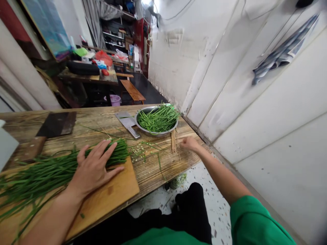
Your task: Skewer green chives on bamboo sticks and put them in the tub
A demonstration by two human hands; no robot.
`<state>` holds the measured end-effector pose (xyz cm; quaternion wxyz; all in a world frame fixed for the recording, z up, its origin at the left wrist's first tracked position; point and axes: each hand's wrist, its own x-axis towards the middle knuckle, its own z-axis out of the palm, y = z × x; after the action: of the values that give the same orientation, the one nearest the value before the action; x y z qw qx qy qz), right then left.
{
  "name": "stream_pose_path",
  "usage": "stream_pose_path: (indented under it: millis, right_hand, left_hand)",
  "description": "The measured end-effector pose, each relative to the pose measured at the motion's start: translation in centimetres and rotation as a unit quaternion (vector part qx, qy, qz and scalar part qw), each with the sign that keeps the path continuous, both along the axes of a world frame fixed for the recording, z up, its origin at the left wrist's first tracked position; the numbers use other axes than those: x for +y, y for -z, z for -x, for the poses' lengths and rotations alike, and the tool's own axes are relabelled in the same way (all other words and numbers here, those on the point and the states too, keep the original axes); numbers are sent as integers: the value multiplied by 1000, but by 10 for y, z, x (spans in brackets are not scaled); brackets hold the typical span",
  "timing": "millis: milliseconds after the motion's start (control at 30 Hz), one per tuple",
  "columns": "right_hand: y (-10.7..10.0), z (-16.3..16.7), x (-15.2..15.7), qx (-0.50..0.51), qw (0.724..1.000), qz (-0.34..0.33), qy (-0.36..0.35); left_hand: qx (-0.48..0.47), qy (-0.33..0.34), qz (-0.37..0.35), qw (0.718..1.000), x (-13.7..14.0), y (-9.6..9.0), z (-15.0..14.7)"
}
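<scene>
The right hand (190,144) could pass left over the low sticks (173,142), but the heaped bowl (153,133) blocks the far side.

Moderate, diffuse light was recorded around the metal bowl (145,130), which served as the point of reference. White glare (147,2) was registered high beyond the bowl, with detail lost at its core. The pale wall (230,85) to its right was brightly rendered; the shelves (113,39) beyond it to the left were left dim and softly resolved. Nearer than the bowl, the black trousers (194,207) were reduced to almost featureless dark. Far left of it, the green stalks (56,168) were stretched and softened by wide-angle distortion.
</scene>
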<state>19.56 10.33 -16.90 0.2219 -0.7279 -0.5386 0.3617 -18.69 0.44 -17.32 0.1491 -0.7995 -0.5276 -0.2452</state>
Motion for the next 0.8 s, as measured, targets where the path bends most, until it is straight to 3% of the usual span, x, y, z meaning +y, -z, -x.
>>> stream_pose_path:
  millis: [133,267,400,533,600,700,800]
  right_hand:
    - [18,7,-37,-120,992,-26,-11]
    - [23,5,-75,-152,987,-37,-43]
    - [32,-7,-122,-136,987,-46,-75]
    - [49,-10,-156,-76,994,-40,-75]
    - [57,-10,-166,-22,997,-40,-61]
    - [68,-11,-176,101,993,-48,-33]
    - [74,-9,-185,187,980,-73,-10]
  left_hand:
    - [-16,5,-33,999,-9,-16,-7]
    - [-76,-70,-98,990,-39,-28,-16]
    - [-119,-119,-110,980,-74,-9,-18]
    - [-84,-82,-45,992,-95,21,-12]
    - [-89,-77,-29,993,-100,25,-11]
    - [-87,-89,-28,992,-95,13,-9]
    - [-40,-109,-15,993,-62,-10,-2]
